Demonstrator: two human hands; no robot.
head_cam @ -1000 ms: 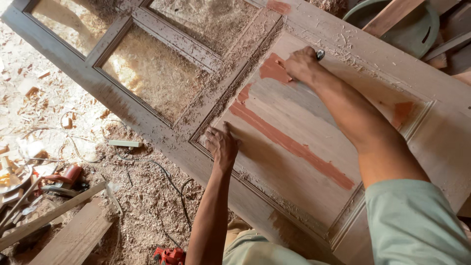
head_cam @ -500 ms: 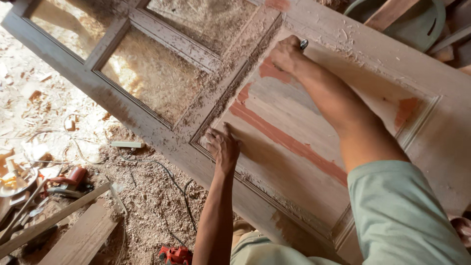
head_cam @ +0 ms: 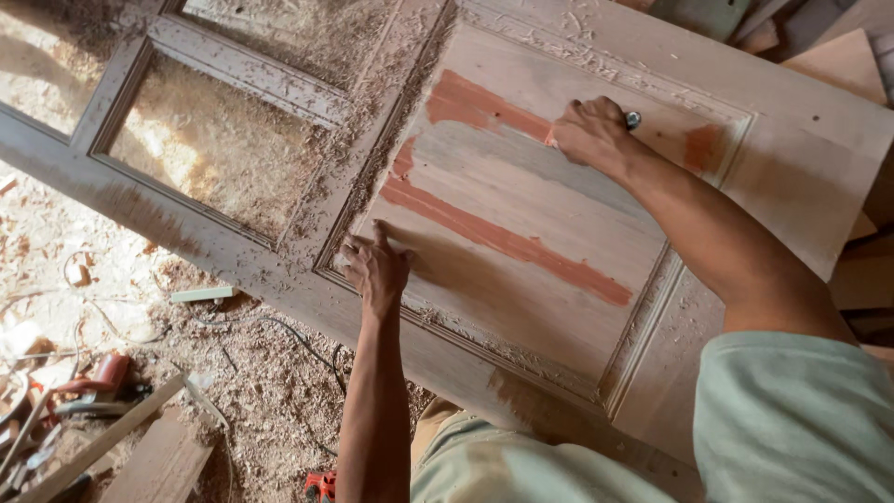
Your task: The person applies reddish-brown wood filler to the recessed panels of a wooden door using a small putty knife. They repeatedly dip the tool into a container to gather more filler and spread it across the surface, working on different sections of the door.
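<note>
Door of pale unfinished wood (head_cam: 521, 233), red-streaked panel: right hand (head_cam: 591, 135) clenched on small metal-tipped tool (head_cam: 632, 119) at panel top; left hand (head_cam: 374, 265), fingers spread, flat on panel's lower-left moulding.

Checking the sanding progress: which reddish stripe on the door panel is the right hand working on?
The upper stripe; the right hand rests at its end, while the longer diagonal stripe lies below, untouched.

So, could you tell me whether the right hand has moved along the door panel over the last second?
Yes. The right hand has slid back down the door panel, away from its upper corner.
</note>
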